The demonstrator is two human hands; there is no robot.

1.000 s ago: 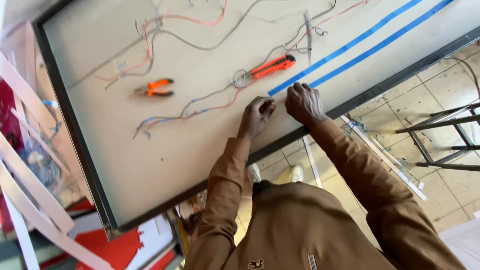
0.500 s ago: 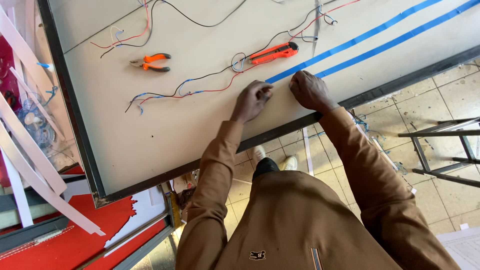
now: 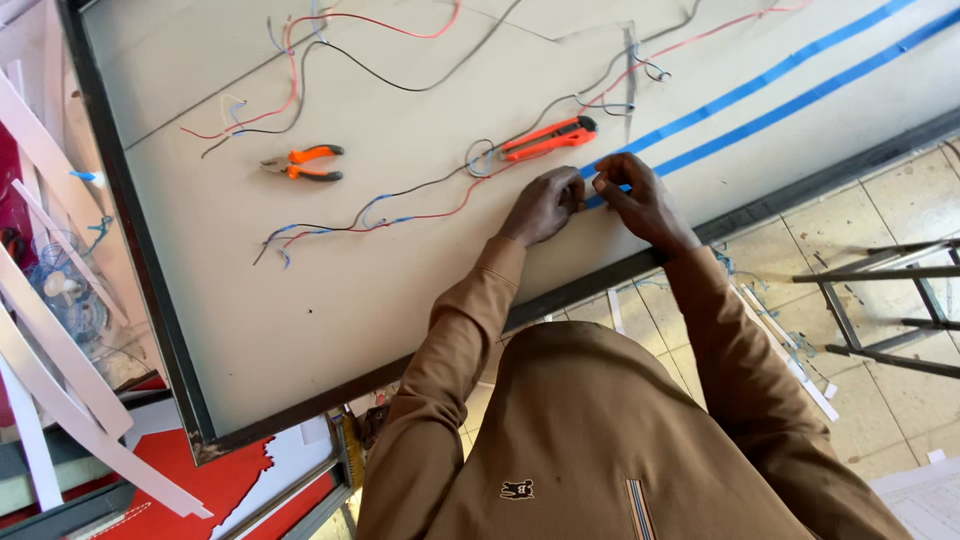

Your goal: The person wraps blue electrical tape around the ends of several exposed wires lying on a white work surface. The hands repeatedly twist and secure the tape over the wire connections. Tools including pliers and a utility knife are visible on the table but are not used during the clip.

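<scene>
On the pale surface (image 3: pixel 300 300), both hands meet at the near end of a blue tape strip (image 3: pixel 740 92), which runs toward two o'clock. Right hand (image 3: pixel 645 200) pinches its end; left hand (image 3: pixel 545 203) is curled closed beside it.

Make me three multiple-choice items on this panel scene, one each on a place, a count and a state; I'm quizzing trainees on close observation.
1. Where do the pliers lie?
A. on the floor
B. on the panel, left of the utility knife
C. in the left hand

2. How many blue tape strips cross the panel?
A. two
B. four
C. none

3. What are both hands doing?
A. hanging off the panel
B. gripping the pliers
C. meeting at the tape's near end

Answers: 1 B, they rest on the panel's surface. 2 A, two parallel strips show. 3 C, left hand and right hand touch there.
</scene>
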